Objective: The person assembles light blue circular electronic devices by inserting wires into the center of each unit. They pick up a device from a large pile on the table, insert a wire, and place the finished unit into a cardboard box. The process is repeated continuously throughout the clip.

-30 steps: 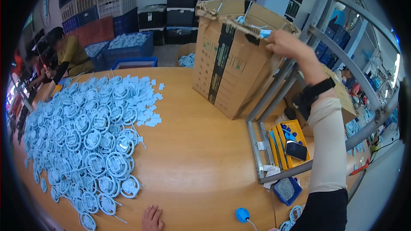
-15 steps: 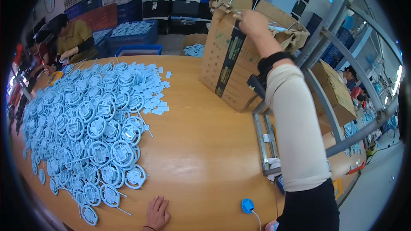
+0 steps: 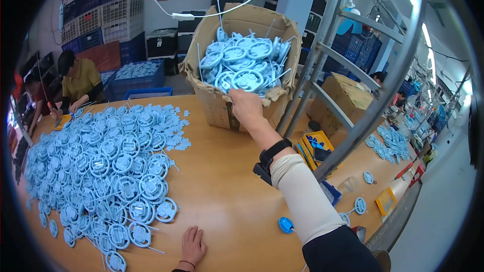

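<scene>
My right hand (image 3: 246, 108) is closed over the near rim of a large, worn cardboard box (image 3: 214, 113). The box leans toward me, showing light-blue plastic wheel-shaped parts (image 3: 246, 63) heaped inside, with thin sticks poking up. My left hand (image 3: 193, 247) lies on the wooden tabletop (image 3: 222, 196) near the front edge, fingers stretched out, holding nothing. To its left spreads a big pile of the same light-blue wheel-shaped parts (image 3: 118, 171), with small flat blue pieces (image 3: 174, 128) along its far right side.
A metal frame (image 3: 348, 68) stands right of the box. Beyond my right forearm are yellow trays (image 3: 320, 143) and more blue parts (image 3: 390, 143). A round blue object (image 3: 286, 225) lies near my forearm. Two people work at the far left; stacked crates (image 3: 121, 17) line the back.
The cardboard box has tipped toward me, its opening and contents now in view, with my right hand still on its rim. My left hand stays on the table. The head view has shifted.
</scene>
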{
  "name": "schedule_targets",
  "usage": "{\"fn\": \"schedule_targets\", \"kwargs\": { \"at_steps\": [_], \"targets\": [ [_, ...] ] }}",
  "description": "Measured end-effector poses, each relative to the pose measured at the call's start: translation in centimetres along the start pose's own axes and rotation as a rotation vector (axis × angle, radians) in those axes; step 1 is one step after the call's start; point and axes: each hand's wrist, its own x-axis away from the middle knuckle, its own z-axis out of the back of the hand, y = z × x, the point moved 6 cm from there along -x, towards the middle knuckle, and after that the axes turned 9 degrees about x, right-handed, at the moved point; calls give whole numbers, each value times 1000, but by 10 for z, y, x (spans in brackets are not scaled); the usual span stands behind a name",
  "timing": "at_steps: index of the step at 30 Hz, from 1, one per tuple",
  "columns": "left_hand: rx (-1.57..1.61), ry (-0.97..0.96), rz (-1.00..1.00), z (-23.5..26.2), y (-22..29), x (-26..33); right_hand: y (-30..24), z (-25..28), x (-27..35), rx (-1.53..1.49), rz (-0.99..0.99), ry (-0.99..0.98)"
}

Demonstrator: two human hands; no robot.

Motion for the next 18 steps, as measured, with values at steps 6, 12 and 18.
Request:
{"fn": "schedule_targets", "kwargs": {
  "at_steps": [6,12,18],
  "targets": [
    [275,139,11,32,-14,-42,28,17,69,-104,-18,67],
    [317,289,-123,130,30,-169,4,33,106,-130,-86,18],
    [380,400,-179,152,62,-264,-13,53,138,-248,-75,-117]
  ]
}}
